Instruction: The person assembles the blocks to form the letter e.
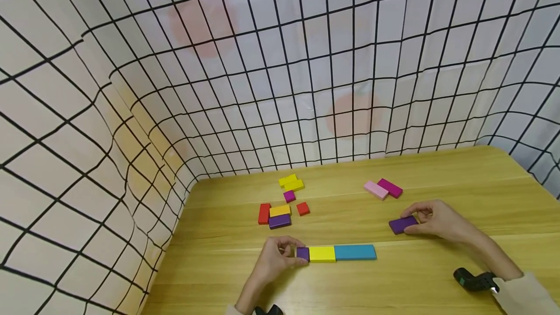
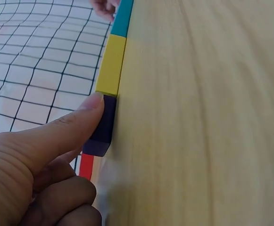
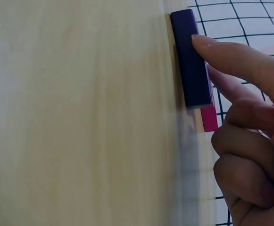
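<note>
A row of flat blocks lies across the front of the table: a short purple block, a yellow block and a long blue block, end to end. At the row's left end my left hand pinches the short purple block between thumb and fingers; in the left wrist view its thumb lies along that block. My right hand, up and to the right of the row, pinches a longer purple block by its right end. In the right wrist view this block hides part of a magenta block.
Behind the row lie a red block, an orange block, another purple block, a red square, a magenta square and two yellow blocks. Pink and magenta blocks lie back right. Black netting borders the table.
</note>
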A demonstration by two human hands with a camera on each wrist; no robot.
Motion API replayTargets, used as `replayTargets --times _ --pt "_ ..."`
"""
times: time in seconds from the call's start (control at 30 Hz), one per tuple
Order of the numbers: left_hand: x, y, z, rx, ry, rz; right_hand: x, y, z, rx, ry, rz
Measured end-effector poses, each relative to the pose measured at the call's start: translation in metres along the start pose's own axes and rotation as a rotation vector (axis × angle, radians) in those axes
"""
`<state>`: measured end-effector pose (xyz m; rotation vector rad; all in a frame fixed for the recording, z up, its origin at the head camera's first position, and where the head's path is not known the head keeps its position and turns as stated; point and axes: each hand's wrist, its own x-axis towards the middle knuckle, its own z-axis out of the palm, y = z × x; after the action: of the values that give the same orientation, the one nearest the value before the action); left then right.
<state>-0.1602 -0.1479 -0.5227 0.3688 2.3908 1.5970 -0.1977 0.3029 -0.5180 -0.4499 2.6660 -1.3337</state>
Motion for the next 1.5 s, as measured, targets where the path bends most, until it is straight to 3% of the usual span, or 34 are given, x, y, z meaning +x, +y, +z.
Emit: replayTargets --times 0.27,0.47,0.67,0.87,1.03,1.3,1.5 --pt "0.000 0.000 0.000 -0.018 -0.002 0.000 -0.001 0.003 -0.004 0.034 -0.040 0.034" --pt "-0.001 0.002 0.001 -0.021 0.006 -0.003 -0.002 0.002 0.000 0.014 -0.014 0.034" --pt "0.000 0.007 0.008 -0.014 0.025 0.057 0.000 -0.005 0.010 0.034 -0.009 0.025" --pt "0.003 0.015 0.021 -0.056 -0.002 0.110 0.002 -0.011 0.018 0.105 -0.056 0.012" --pt "0.009 0.025 0.038 0.019 -0.015 0.174 0.001 -0.013 0.023 0.108 -0.062 0.002" --pt "0.023 0.040 0.069 0.228 0.031 0.293 0.001 -0.017 0.027 0.102 -0.062 -0.008" --pt "0.028 0.040 0.078 0.308 0.042 0.304 0.001 -0.018 0.029 0.098 -0.066 -0.006"
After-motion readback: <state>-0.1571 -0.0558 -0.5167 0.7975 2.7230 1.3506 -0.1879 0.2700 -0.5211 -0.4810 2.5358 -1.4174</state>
